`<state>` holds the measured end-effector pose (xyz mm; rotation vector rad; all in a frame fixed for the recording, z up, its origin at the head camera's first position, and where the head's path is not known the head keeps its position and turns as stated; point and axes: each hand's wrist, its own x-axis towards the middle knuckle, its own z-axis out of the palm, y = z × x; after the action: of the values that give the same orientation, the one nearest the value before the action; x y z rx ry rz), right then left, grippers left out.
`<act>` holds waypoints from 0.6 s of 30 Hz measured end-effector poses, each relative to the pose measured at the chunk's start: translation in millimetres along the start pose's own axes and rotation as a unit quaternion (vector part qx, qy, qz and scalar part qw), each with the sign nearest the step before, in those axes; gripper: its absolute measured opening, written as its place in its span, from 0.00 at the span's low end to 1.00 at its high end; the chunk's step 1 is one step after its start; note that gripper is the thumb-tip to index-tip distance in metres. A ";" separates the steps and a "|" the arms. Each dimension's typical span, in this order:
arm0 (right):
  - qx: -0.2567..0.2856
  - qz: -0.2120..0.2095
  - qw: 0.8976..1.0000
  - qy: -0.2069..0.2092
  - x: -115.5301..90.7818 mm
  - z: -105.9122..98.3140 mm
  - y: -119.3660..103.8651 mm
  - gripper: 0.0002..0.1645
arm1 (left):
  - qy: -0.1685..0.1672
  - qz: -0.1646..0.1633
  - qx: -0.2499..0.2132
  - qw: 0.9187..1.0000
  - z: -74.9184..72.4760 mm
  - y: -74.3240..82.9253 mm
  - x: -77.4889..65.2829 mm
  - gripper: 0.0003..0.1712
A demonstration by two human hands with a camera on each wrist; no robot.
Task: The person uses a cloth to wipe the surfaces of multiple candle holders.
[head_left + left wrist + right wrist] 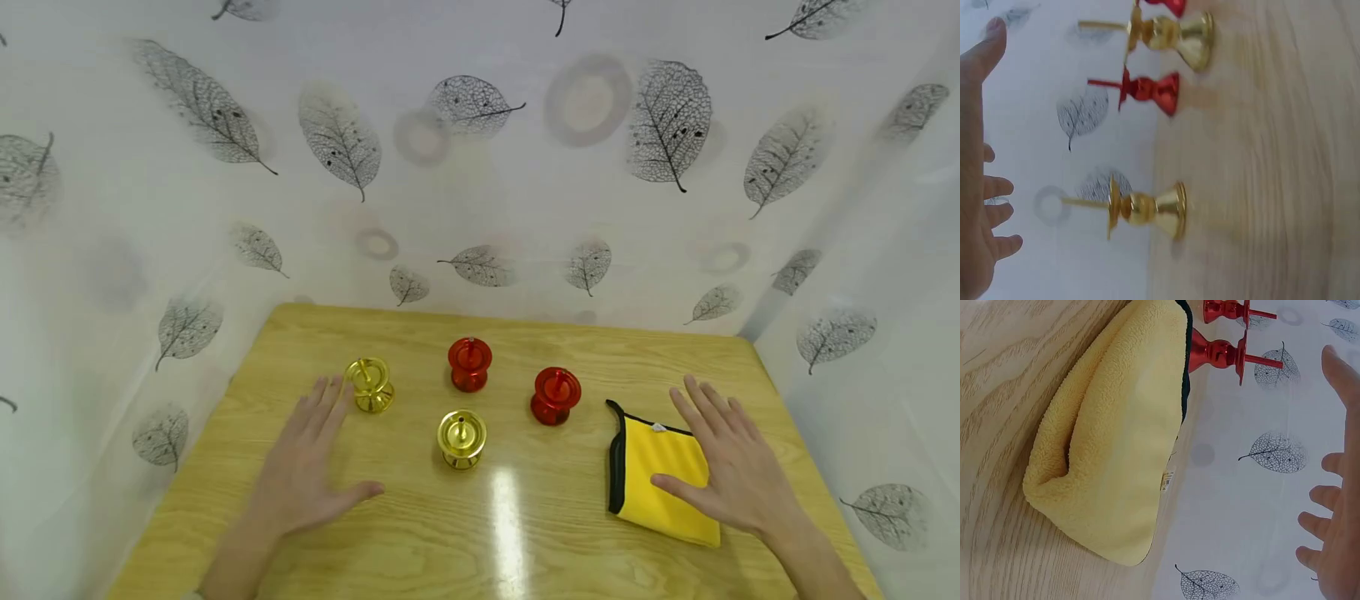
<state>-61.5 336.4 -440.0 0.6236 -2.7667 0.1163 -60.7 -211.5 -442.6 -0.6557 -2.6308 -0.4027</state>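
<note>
My left hand (pixel 300 467) is held above the table with straight fingers and thumb spread, holding nothing. Just past its fingertips in the head view stands a gold candle holder (pixel 371 385), with a flared foot, a round dish and a thin upright stem. A second gold candle holder (pixel 462 439) stands nearer the middle. Two red candle holders of the same shape stand behind and right of it, one at the back (pixel 470 364) and one farther right (pixel 555 396). My right hand (pixel 738 467), also spread and holding nothing, hovers over a folded yellow cloth (pixel 656 475) with black edging.
The light wooden table (pixel 390 550) has rounded back corners. A white curtain (pixel 510 192) printed with dark leaves hangs behind it and along both sides. A small white label (pixel 1167 481) shows on the cloth's edge.
</note>
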 end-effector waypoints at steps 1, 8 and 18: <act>0.004 -0.003 1.000 -0.003 -0.1 0.0 0.1 0.68 | 0.004 0.000 -0.015 1.000 0.7 5.4 3.0 0.70; 0.058 0.013 0.998 -0.038 2.7 0.3 0.9 0.66 | 0.057 0.007 -0.143 0.988 10.9 50.4 26.1 0.65; 0.090 0.024 0.994 -0.053 2.9 10.5 1.6 0.59 | 0.109 0.062 -0.308 0.943 45.0 123.1 54.2 0.53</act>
<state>-67.6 335.1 -449.1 0.6250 -2.8957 0.3558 -57.1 -69.8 -436.4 -0.8968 -2.2229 -1.2093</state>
